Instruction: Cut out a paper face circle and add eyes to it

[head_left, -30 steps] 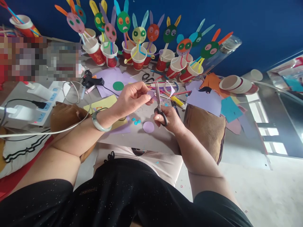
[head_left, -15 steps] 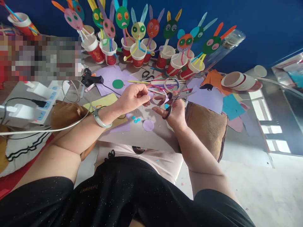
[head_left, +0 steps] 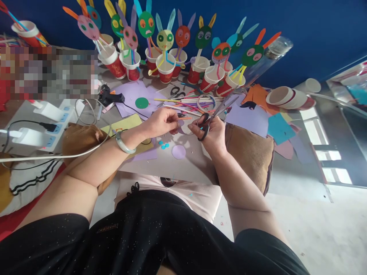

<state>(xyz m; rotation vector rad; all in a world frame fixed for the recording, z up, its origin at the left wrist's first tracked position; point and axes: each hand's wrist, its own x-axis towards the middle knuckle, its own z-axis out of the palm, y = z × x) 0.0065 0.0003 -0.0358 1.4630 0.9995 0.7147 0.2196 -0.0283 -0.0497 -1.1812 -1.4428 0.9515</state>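
Blue dots lie on the surface near the left hand, which pinches purple paper, likely to keep it steady. The right hand grips scissors, turned away, maybe to keep the paper safe.

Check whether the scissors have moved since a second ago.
Yes. Against the purple paper disc lying on the table, the scissors have shifted right and slightly farther away; their blades, then pointing away, now slant rightward.

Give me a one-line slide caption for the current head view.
Left hand pinching purple paper, right hand holding black-handled scissors, before a row of eared paper faces in cups.
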